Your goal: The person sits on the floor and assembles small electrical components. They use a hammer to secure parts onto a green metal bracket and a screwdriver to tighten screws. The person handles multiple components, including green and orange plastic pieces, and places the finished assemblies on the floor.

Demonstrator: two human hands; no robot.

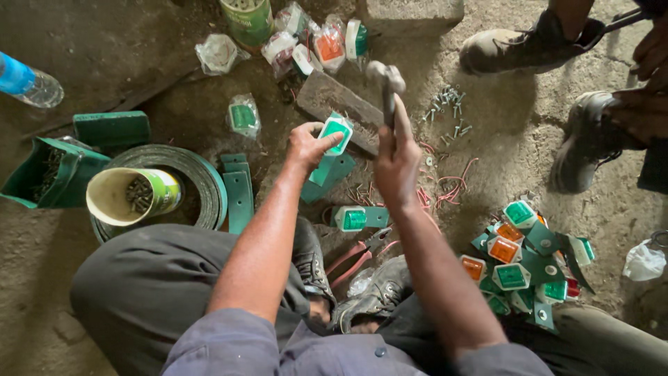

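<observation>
My left hand [308,144] pinches a green reflector in a white frame [336,134], holding it on a green strap piece [328,174] against a dark flat metal block [339,108]. My right hand [396,163] grips the handle of a metal hammer [386,82], its head raised just above the block. A similar green reflector on a strap [358,218] lies on the ground near my feet.
A pile of green and orange reflectors [525,268] sits at right, bagged ones [306,42] at top. Screws [449,111] are scattered beyond the block. A can of nails [132,196] rests on a green strap roll [198,177]. Red-handled pliers [358,254] lie by my shoes. Another person's boots [529,45] stand top right.
</observation>
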